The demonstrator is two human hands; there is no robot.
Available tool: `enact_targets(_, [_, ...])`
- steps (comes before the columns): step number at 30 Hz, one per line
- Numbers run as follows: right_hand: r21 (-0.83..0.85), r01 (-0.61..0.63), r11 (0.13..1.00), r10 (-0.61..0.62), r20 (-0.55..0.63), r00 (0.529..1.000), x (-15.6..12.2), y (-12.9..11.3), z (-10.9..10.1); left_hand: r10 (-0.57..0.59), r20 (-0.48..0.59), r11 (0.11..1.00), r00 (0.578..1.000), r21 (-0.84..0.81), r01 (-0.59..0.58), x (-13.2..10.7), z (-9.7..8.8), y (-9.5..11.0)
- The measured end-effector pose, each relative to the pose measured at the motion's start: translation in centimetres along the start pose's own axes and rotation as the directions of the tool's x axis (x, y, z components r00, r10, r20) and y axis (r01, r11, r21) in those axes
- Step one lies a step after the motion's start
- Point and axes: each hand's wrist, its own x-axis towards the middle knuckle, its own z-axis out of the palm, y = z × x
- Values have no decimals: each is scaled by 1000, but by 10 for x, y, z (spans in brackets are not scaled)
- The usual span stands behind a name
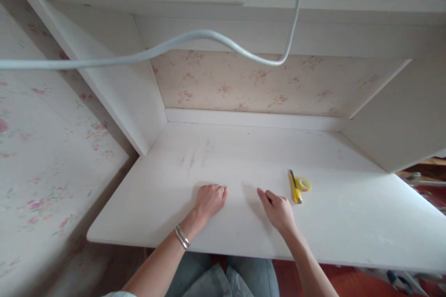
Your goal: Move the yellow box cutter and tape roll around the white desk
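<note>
My left hand [212, 198] rests on the white desk top [223, 153] as a loose fist, a silver bracelet [182, 236] round its wrist. Nothing shows in its curled fingers. My right hand [277, 209] is also closed, hovering over or touching the desk, its thumb side pointing towards the left hand. I see nothing held there either. A bare gap separates the two hands. Just right of the right hand lies a yellow utility knife [295, 187], with a small roll of yellow tape [303, 184] beside it, touching or nearly so.
A white cable [202, 35] hangs across the upper view, near the camera. White side panels [118, 83] and an overhead shelf [348, 4] enclose the desk's back. Floral wallpaper [240, 83] covers the wall behind. The desk's front edge runs just above my lap.
</note>
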Motion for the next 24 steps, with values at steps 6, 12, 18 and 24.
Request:
enact_targets(6, [-272,200,941,-179,98,979,-5,-24,21,19,-29,1000,999,-12,-19,-1,5,-3])
enact_targets(12, [-279,258,925,-247,75,966,-10,-20,21,-17,-24,999,1000,-41,16,-1,5,-2])
enact_targets(18, [-270,251,929,-244,60,968,-10,-21,22,-21,-39,999,999,-32,20,-2,5,-2])
enact_targets(24, [-286,258,923,-249,68,966,-11,-21,22,1,-68,1000,998,-12,-2,-3,7,-4])
